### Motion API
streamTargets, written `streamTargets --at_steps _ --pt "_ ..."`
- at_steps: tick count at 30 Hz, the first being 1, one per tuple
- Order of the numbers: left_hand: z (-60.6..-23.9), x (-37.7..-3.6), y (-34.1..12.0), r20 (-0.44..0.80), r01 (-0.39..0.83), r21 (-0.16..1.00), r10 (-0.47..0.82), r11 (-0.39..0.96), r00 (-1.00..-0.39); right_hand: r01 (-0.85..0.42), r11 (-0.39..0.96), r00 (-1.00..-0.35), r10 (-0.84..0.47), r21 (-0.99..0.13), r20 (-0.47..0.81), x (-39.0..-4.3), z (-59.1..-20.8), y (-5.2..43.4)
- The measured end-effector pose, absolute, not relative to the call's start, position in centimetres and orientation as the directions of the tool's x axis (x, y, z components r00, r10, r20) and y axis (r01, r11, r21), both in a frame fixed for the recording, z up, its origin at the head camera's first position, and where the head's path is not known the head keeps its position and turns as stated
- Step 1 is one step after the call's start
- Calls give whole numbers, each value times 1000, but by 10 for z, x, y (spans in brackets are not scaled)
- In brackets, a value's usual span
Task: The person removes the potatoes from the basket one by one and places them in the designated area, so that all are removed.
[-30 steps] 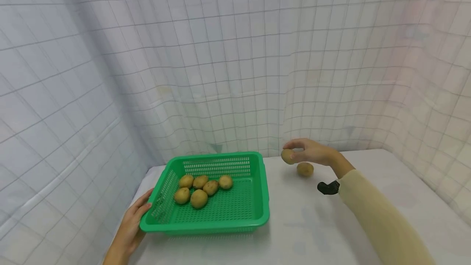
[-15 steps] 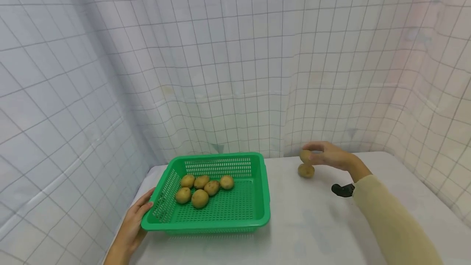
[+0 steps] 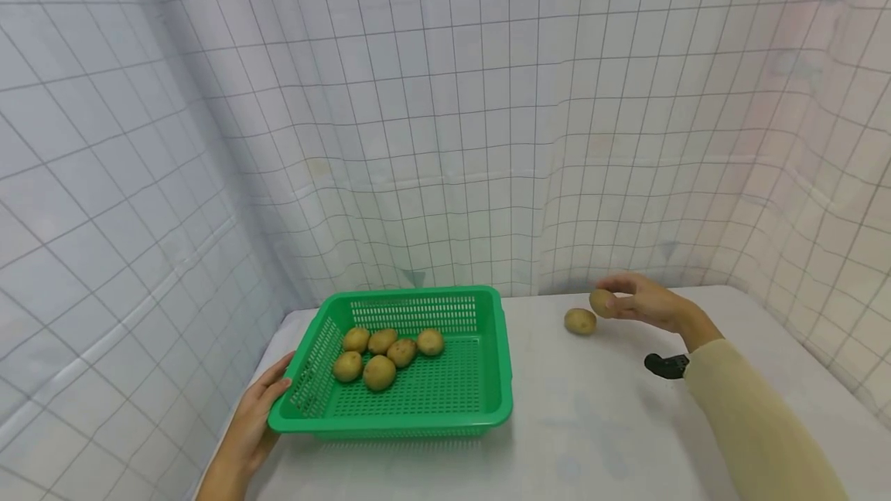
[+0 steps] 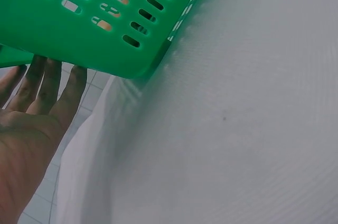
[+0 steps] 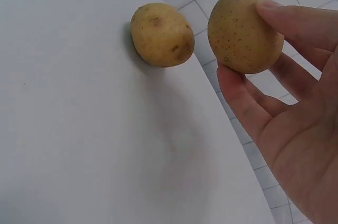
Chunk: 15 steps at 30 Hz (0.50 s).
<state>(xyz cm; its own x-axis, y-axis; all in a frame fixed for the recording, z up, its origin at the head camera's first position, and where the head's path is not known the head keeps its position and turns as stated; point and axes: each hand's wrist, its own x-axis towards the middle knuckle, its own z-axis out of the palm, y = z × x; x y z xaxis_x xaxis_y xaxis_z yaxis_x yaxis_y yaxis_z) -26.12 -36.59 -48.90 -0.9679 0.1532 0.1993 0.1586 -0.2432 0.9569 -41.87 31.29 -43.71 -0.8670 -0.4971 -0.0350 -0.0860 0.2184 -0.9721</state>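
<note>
My right hand [image 3: 643, 304] pinches a potato [image 3: 602, 303] between thumb and fingertips, at the far right part of the table; the same held potato [image 5: 245, 31] shows large in the right wrist view. Just left of it, a second potato [image 3: 580, 321] lies on the table. A green plastic basket [image 3: 404, 424] stands left of centre with several potatoes [image 3: 379, 373] grouped in its left and back part. At its left side, my left hand [image 3: 248, 416] holds the rim, thumb over the edge. In the left wrist view the left fingertips are partly hidden behind the rim.
A white cloth covers the table [image 3: 571, 424]. White grid-patterned sheets [image 3: 445, 138] hang behind it and at both sides. A black wrist device [image 3: 666, 366] sits by the right sleeve. The basket's right half shows bare mesh floor.
The right hand has carried its potato rightward, passing over the potato on the table to its right side. The left hand and basket have stayed in place.
</note>
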Motion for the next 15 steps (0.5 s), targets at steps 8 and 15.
streamTargets --at_steps 8,15 --pt "-488 -262 -366 196 158 959 149 -237 -969 -88 219 -869 -494 -972 -32 -414 -448 324" --pt "-486 -260 -364 181 148 967 154 -207 -971 -49 320 -905 -415 -946 -93 -410 -463 336"
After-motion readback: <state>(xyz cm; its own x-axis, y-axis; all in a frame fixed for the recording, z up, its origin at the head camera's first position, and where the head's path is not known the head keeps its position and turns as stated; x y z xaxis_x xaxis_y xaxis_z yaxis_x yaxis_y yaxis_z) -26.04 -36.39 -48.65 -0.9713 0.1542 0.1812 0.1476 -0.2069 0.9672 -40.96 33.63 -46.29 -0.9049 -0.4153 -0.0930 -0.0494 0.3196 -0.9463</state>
